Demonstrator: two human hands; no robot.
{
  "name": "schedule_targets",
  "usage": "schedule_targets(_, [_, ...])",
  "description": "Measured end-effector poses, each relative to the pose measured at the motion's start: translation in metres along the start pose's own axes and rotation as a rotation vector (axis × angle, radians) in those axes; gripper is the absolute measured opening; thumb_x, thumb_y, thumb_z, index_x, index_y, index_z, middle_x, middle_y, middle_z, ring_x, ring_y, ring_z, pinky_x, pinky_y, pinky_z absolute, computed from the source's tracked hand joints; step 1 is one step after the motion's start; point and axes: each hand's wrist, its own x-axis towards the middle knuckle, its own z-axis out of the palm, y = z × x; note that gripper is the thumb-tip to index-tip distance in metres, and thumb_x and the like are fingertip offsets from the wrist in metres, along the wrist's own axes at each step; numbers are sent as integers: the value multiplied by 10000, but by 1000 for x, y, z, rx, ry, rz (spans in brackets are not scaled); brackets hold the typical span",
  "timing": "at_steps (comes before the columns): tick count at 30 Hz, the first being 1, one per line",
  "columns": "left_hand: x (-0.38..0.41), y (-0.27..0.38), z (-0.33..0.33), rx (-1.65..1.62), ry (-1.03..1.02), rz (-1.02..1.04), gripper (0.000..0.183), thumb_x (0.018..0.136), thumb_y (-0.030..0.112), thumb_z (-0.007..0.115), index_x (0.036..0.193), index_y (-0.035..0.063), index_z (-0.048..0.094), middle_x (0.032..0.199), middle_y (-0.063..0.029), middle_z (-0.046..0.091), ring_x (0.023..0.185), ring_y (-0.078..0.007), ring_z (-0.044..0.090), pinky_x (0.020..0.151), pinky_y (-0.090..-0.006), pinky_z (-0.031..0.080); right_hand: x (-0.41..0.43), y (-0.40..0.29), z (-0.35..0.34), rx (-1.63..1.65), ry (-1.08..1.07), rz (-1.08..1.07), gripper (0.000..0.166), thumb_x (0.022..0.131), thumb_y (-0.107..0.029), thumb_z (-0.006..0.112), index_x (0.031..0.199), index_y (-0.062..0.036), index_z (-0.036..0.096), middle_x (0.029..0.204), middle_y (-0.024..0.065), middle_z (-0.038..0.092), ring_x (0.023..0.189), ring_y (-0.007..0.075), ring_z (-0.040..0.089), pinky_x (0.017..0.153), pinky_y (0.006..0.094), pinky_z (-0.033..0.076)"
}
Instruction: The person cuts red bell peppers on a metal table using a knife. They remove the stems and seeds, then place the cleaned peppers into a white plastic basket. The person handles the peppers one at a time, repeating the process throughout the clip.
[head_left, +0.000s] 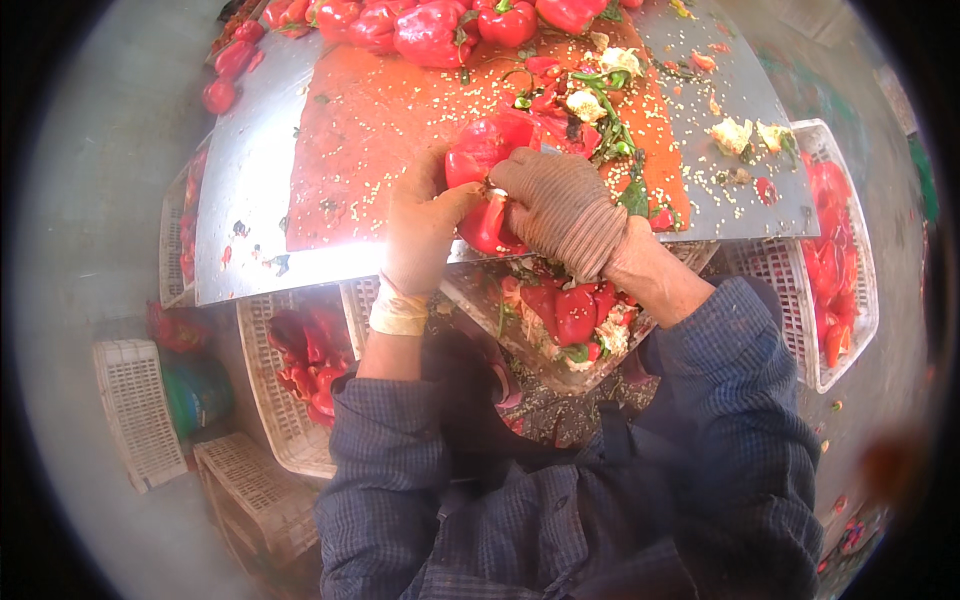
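A cut-open red bell pepper is held at the near edge of a metal-topped table, over an orange cutting mat. My left hand, in a thin brownish glove, grips its left side, thumb across the front. My right hand, in a ribbed brown glove, is curled against the pepper's right side. A greyish sliver by its knuckles looks like a small knife blade; the fist hides most of it. Beneath the hands hangs a red pepper flap.
Whole red peppers line the mat's far side. Stems, seed cores and seeds litter the right. Below the table edge is a waste crate. Crates of red peppers stand at left and right. An upturned crate stands lower left.
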Motion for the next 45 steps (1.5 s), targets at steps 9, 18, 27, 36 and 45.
schedule_targets(9, [0,-11,1,248,39,136,447,783,-39,578,1225,-63,519,1065,-129,629,971,-181,609,868,-301,490,-3,-4,-11,255,-118,10,148,768,-192,575,816,-73,649,805,140,653,794,367,631,687,459,505])
schedule_targets(18, [3,-4,1,364,78,110,419,799,-36,567,1216,-44,522,1060,-125,631,957,-176,609,846,-296,485,-8,-10,-29,755,-126,137,219,812,-245,673,800,-30,636,644,97,603,592,163,584,549,318,449])
schedule_targets(27, [8,0,-15,30,123,152,427,841,-32,536,1263,-67,483,1096,-119,620,974,-165,597,867,-299,491,-12,3,-65,181,-762,441,244,843,-293,651,858,-54,703,607,78,632,557,163,634,517,319,489])
schedule_targets(36, [6,8,-20,120,258,229,429,837,-56,534,1264,-50,487,1111,-111,606,960,-164,599,852,-287,490,-16,22,-57,386,-155,292,280,773,-288,700,914,-45,685,882,142,680,778,297,656,719,382,512])
schedule_targets(45, [34,1,-34,1701,198,378,446,782,21,568,1215,114,515,953,-185,607,737,-361,616,644,-488,496,-21,39,-47,376,-86,416,265,810,-268,628,888,-17,667,759,171,643,693,292,629,657,383,493])
